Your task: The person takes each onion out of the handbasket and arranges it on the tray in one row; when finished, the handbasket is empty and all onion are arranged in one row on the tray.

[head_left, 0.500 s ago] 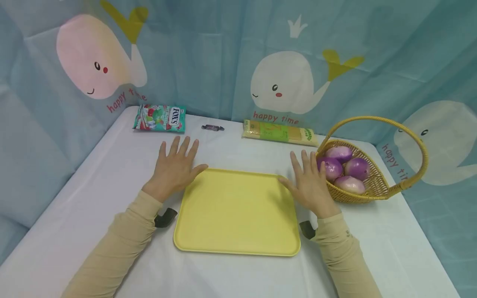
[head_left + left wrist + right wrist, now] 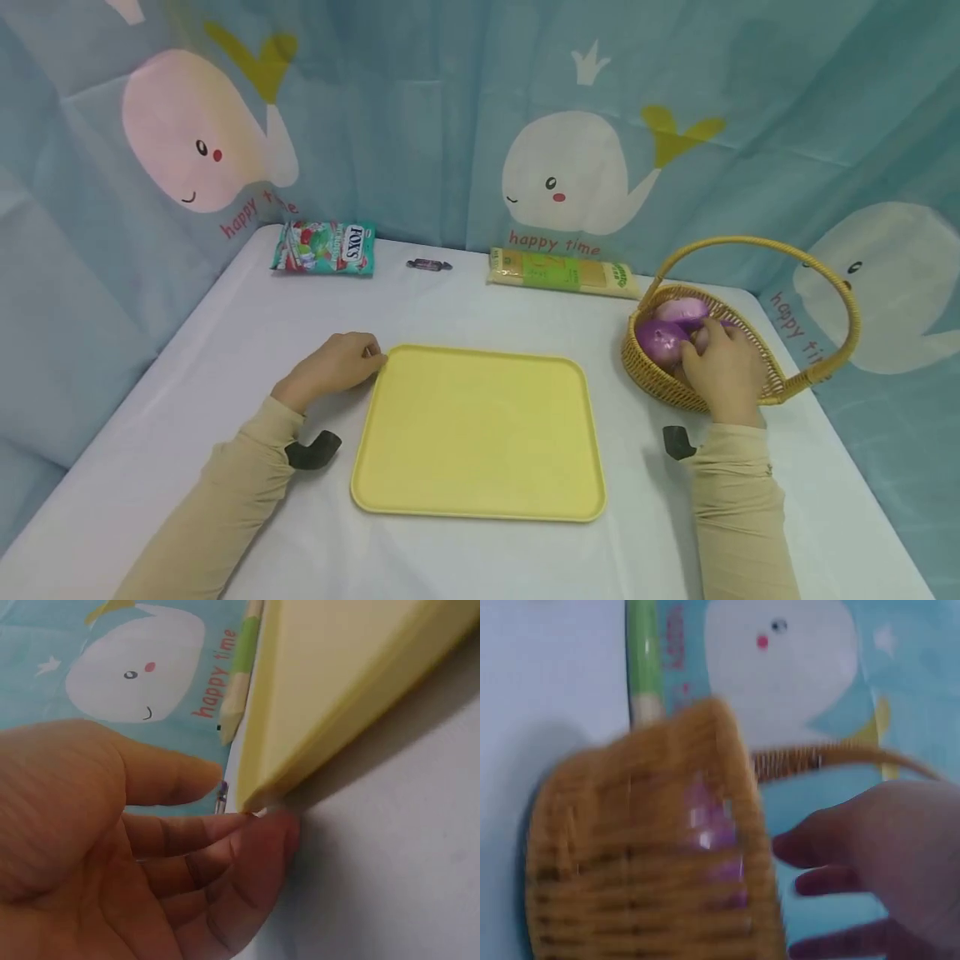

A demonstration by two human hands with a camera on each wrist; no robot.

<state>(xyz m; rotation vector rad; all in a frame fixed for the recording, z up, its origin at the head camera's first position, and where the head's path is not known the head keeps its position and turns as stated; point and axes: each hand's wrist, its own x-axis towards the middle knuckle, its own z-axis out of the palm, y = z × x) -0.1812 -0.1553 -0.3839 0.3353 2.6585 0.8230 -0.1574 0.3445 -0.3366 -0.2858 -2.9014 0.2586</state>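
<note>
A yellow rectangular tray (image 2: 480,433) lies on the white table. At its far left corner is my left hand (image 2: 333,367), fingers loosely bent. In the left wrist view the fingertips (image 2: 274,832) touch or nearly touch the tray corner, and the thumb (image 2: 176,776) stands apart from it. My right hand (image 2: 727,379) reaches over the wicker basket (image 2: 641,387), fingers pointing down among several purple onions (image 2: 662,342). Those onions are partly covered by the hand. The right wrist view is blurred and shows spread fingers (image 2: 821,832) beside the basket rim, holding nothing visible.
Along the back lie a teal candy bag (image 2: 326,248), a small wrapped candy (image 2: 429,264) and a yellow-green noodle packet (image 2: 562,272). The basket's tall arched handle (image 2: 847,300) rises at right. A blue whale-print curtain (image 2: 420,125) hangs behind the table.
My right hand has moved right, from beside the tray into the basket's opening. The left hand has dropped back slightly, its spread fingers now bent at the tray corner.
</note>
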